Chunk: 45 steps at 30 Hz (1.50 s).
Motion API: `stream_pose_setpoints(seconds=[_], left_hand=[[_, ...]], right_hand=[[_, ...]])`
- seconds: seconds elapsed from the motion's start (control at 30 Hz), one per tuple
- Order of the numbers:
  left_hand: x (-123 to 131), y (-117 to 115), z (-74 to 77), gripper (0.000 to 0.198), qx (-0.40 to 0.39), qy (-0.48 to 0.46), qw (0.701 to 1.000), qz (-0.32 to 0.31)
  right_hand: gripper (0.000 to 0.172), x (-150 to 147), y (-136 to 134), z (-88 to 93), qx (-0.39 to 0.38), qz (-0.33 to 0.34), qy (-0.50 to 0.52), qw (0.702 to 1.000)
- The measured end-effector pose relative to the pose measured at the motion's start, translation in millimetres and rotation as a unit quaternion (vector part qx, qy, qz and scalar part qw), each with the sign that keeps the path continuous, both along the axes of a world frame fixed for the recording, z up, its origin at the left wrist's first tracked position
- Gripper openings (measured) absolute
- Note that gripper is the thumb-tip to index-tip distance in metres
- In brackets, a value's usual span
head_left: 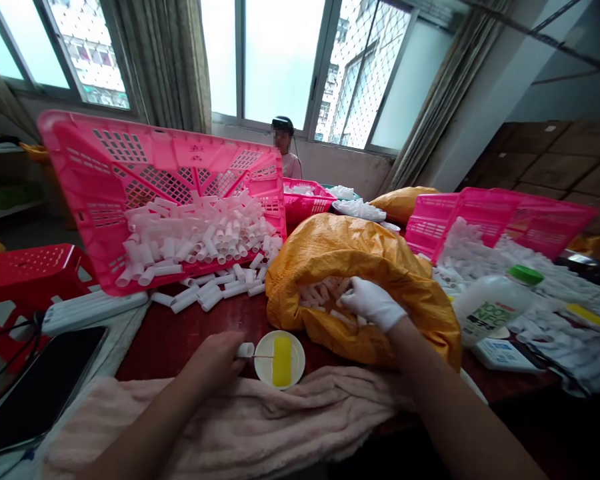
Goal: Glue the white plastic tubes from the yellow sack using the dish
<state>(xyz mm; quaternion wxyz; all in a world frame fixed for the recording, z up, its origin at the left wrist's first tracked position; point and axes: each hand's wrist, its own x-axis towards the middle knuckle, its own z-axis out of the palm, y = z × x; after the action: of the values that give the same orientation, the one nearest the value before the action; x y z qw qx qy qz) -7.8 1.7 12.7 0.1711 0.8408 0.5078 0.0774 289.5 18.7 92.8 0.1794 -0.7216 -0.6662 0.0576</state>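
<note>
My left hand is bare and pinched shut on a small white plastic tube, held just left of a white dish with a yellow sponge in it. My right hand, in a white glove, reaches into the mouth of an orange bag full of white tubes. Its fingers curl among the tubes; whether they grip one is hidden. A pink towel lies under both forearms.
A tilted pink basket spills white tubes onto the dark red table. More pink baskets and tubes lie right, with a white green-capped bottle. A phone and red stool are left. A person sits beyond.
</note>
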Motion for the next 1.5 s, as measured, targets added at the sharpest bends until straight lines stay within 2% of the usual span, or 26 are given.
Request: stream_pose_setpoints(seconds=[0.1,0.17,0.2,0.3,0.37,0.6,0.73,0.87,1.03,1.17,1.27,1.33,1.4,1.5], left_hand=[[-0.5,0.1,-6.5,0.007,-0.023,-0.027,0.999,0.01],[0.1,0.3,-9.9,0.007,-0.027,-0.038,0.999,0.011],[0.4,0.4,-11.0,0.007,-0.026,-0.043,0.999,0.007],[1.0,0.5,-11.7,0.007,-0.018,-0.053,0.998,-0.01],[1.6,0.2,-10.7,0.006,-0.013,-0.047,0.999,-0.013],[4.2,-1.5,-6.9,0.007,0.012,-0.024,0.999,-0.023],[4.7,-1.3,-5.9,0.008,0.01,-0.021,1.0,-0.014],[5.2,-0.1,-6.1,0.009,0.013,-0.024,1.0,-0.014],[4.6,2.0,-8.1,0.008,0.021,-0.016,0.999,-0.02],[4.4,3.3,-9.2,0.007,0.016,-0.011,1.0,-0.019],[5.1,4.2,-9.3,0.008,0.006,-0.004,1.0,-0.016],[5.5,4.9,-9.6,0.007,0.005,0.003,1.0,-0.009],[5.5,5.5,-10.4,0.007,0.005,0.009,1.0,-0.002],[5.3,6.5,-12.0,0.007,-0.006,0.013,1.0,0.002]], right_hand=[[0.02,-7.6,-28.5,-16.3,-0.023,0.126,0.14,0.982],[0.02,-24.2,-40.9,-37.9,-0.019,0.216,0.231,0.949],[0.021,-34.0,-43.8,-49.4,-0.006,0.24,0.243,0.94],[0.027,-58.9,-41.1,-75.8,0.051,0.27,0.172,0.946],[0.025,-66.5,-36.6,-83.6,0.072,0.288,0.117,0.948],[0.031,-59.1,-43.5,-88.4,0.07,0.369,-0.029,0.927],[0.03,-60.4,-48.0,-91.1,0.085,0.328,-0.024,0.941],[0.031,-60.5,-53.1,-92.7,0.074,0.395,-0.038,0.915],[0.03,-57.4,-58.9,-98.6,0.115,0.349,0.012,0.93],[0.028,-55.4,-63.5,-99.6,0.098,0.399,-0.005,0.912],[0.028,-56.1,-66.4,-99.1,0.119,0.386,0.016,0.915],[0.025,-57.6,-68.2,-97.7,0.121,0.377,-0.018,0.918],[0.022,-59.0,-69.9,-94.5,0.108,0.402,-0.061,0.907],[0.02,-60.9,-71.9,-87.6,0.08,0.493,-0.055,0.865]])
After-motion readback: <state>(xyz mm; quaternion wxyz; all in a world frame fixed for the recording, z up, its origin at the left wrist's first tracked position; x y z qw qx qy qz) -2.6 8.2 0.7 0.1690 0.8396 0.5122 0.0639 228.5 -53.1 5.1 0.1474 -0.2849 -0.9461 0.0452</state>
